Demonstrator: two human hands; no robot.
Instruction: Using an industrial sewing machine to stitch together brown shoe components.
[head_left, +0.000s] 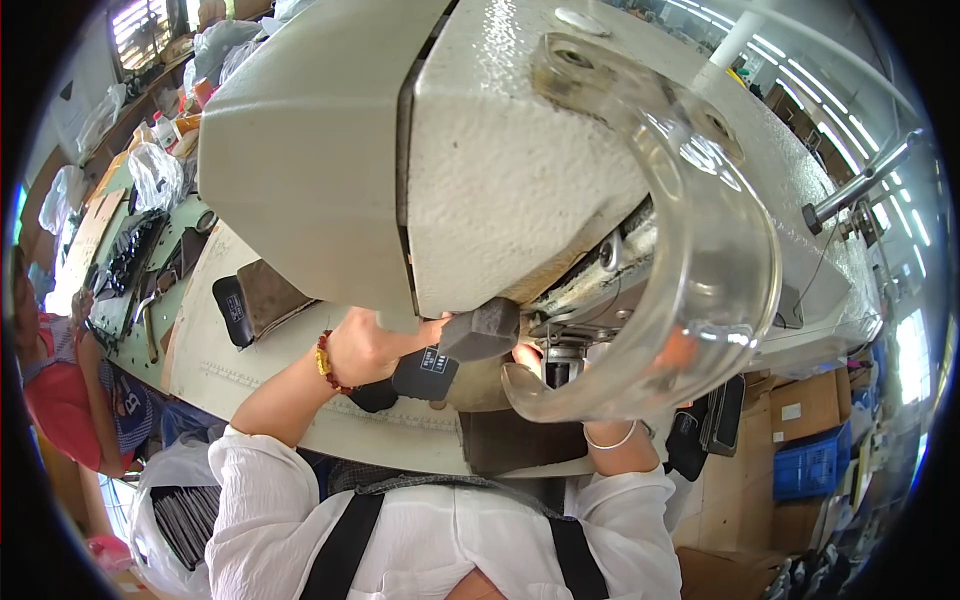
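Note:
A big cream sewing machine (520, 190) stands close in front of me, its head over the work. My left hand (368, 348), with a beaded bracelet at the wrist, grips a dark grey padded piece (482, 330). A black flap (425, 373) with pale print lies just under that hand. My right hand (528, 356) is at the presser foot (565, 368), mostly hidden behind the curved clear guard (730, 300); a few fingertips show, but not what they hold. Below the foot, a dark brown flat piece (520, 445) lies at the table's near edge.
More dark padded pieces (262, 300) lie left on the pale machine table (215, 355). Other dark pieces (705, 425) sit at the right. Beyond are a cluttered green bench (185, 225), a person (70, 390) at the far left, a blue crate (810, 465) and cardboard boxes (805, 405).

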